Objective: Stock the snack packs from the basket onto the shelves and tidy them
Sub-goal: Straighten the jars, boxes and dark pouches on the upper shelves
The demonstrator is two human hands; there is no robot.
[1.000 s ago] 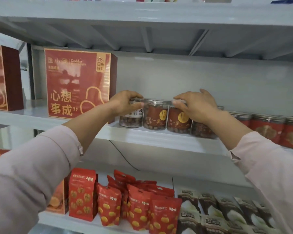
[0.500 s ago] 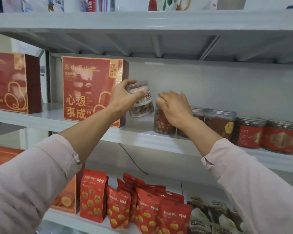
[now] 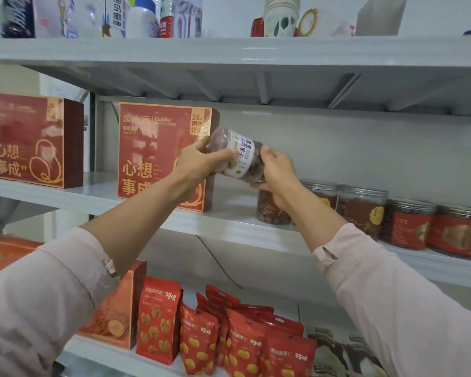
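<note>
1. The middle shelf [image 3: 229, 221] carries two red gift boxes [image 3: 161, 156] at left and a row of lidded jars [image 3: 362, 210] at right, upright and side by side
2. The lower shelf [image 3: 98, 355] holds red snack packs [image 3: 158, 322] standing in ranks, just beside an orange box [image 3: 114, 308]
3. One clear jar [image 3: 238, 156] with a white label is tilted in the air above the middle shelf, between the nearer gift box and the jar row
4. Left hand [image 3: 196, 161]: grip curled round the jar's upper-left end
5. Right hand [image 3: 279, 176]: grip closed on its lower-right end, thumb on the side
</note>
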